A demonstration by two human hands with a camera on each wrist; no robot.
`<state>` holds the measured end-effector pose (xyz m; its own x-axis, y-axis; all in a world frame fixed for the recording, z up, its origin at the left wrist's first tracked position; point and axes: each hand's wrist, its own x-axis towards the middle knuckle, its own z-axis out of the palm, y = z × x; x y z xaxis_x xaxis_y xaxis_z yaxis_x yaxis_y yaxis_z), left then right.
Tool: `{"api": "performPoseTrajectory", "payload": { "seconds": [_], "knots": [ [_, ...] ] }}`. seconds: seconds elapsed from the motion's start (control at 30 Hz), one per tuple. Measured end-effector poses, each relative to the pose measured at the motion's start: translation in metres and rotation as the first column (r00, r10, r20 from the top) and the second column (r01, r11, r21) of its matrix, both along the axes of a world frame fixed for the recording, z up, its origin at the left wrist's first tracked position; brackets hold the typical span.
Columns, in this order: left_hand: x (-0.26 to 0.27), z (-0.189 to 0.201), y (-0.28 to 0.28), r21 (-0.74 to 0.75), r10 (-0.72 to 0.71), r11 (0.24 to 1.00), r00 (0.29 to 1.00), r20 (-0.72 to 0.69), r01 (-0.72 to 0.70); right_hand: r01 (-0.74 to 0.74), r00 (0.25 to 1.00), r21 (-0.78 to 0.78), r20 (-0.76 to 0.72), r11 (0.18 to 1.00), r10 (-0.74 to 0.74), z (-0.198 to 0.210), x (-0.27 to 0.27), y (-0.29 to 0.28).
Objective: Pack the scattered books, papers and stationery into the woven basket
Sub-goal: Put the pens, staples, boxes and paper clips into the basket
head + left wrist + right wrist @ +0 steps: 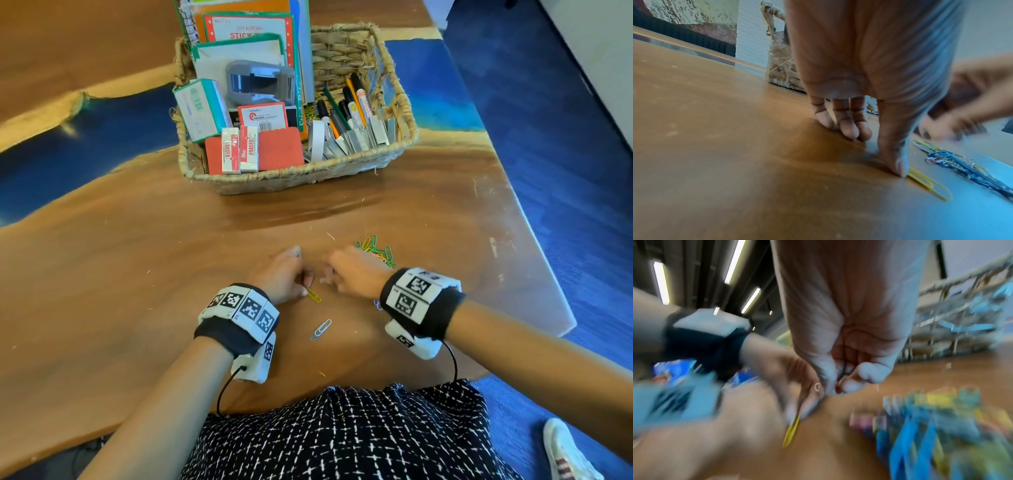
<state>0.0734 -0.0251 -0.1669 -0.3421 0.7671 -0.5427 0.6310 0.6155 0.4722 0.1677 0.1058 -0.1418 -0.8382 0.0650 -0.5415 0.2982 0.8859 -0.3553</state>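
Note:
The woven basket (291, 176) stands at the far middle of the table, filled with books, erasers, markers and staples. My left hand (306, 286) rests its fingertips on the wood and pinches the end of a yellow paper clip (314, 295) with thumb (898, 164) and forefinger; the clip (929, 185) lies flat. My right hand (329, 275) is just to the right with its fingers curled, blurred; in the right wrist view it (838, 386) seems to pinch a thin clip. A heap of coloured paper clips (376, 251) lies behind it.
A pale blue clip (321, 329) lies loose nearer to me, and another blue clip (377, 304) sits by my right wrist. The table's right edge (534, 260) drops to blue carpet. Bits of straw lie scattered on the wood.

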Motion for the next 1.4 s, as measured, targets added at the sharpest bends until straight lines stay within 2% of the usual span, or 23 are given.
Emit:
{"api": "performPoseTrajectory", "payload": {
  "seconds": [0.1,0.2,0.3,0.43,0.53,0.67,0.73,0.83,1.0,1.1,1.23,1.33,1.4],
  "knots": [
    [-0.001,-0.001,0.000,-0.006,-0.007,1.000,1.000,0.002,0.007,0.132,0.976,-0.063,-0.166,0.989,-0.141,0.029,-0.032,0.021],
    [0.000,-0.005,-0.001,0.015,0.006,1.000,1.000,-0.005,-0.006,0.270,0.884,-0.155,-0.351,0.950,-0.309,0.066,-0.070,0.045],
    [0.001,-0.005,-0.002,0.027,0.006,1.000,1.000,-0.013,-0.005,0.341,0.788,-0.095,-0.514,0.935,-0.340,0.089,-0.113,0.072],
    [0.002,-0.006,-0.002,0.036,0.012,0.999,1.000,-0.008,-0.012,0.435,0.722,-0.053,-0.576,0.899,-0.383,0.096,-0.162,0.101],
    [0.000,-0.006,-0.002,0.025,0.029,0.999,1.000,0.009,-0.030,0.458,0.723,-0.037,-0.565,0.888,-0.397,0.091,-0.170,0.109],
    [-0.003,0.006,0.006,0.069,0.063,0.995,0.997,0.045,-0.066,0.504,0.702,-0.049,-0.559,0.862,-0.442,0.070,-0.143,0.113],
    [-0.011,0.024,0.015,0.120,0.076,0.990,0.997,0.031,-0.079,0.536,0.708,0.020,-0.554,0.844,-0.437,0.058,-0.123,0.116],
    [-0.033,0.058,0.036,0.241,0.108,0.966,0.993,-0.045,-0.094,0.520,0.763,0.163,-0.529,0.838,-0.371,0.040,-0.098,0.117],
    [-0.082,0.114,0.086,0.450,0.235,0.882,0.958,-0.163,-0.140,0.443,0.798,0.235,-0.543,0.865,-0.262,0.018,-0.085,0.118],
    [-0.113,0.129,0.119,0.427,0.262,0.891,0.944,-0.200,-0.157,0.454,0.787,0.273,-0.569,0.848,-0.238,0.013,-0.085,0.116],
    [-0.139,0.127,0.154,0.342,0.325,0.915,0.893,-0.312,-0.214,0.455,0.806,0.285,-0.535,0.844,-0.254,0.015,-0.085,0.115],
    [-0.136,0.120,0.160,0.344,0.385,0.899,0.866,-0.319,-0.273,0.455,0.811,0.277,-0.521,0.846,-0.266,0.018,-0.084,0.114],
    [-0.123,0.120,0.154,0.399,0.407,0.873,0.869,-0.280,-0.281,0.461,0.807,0.278,-0.527,0.843,-0.267,0.018,-0.084,0.114]
  ]
}}
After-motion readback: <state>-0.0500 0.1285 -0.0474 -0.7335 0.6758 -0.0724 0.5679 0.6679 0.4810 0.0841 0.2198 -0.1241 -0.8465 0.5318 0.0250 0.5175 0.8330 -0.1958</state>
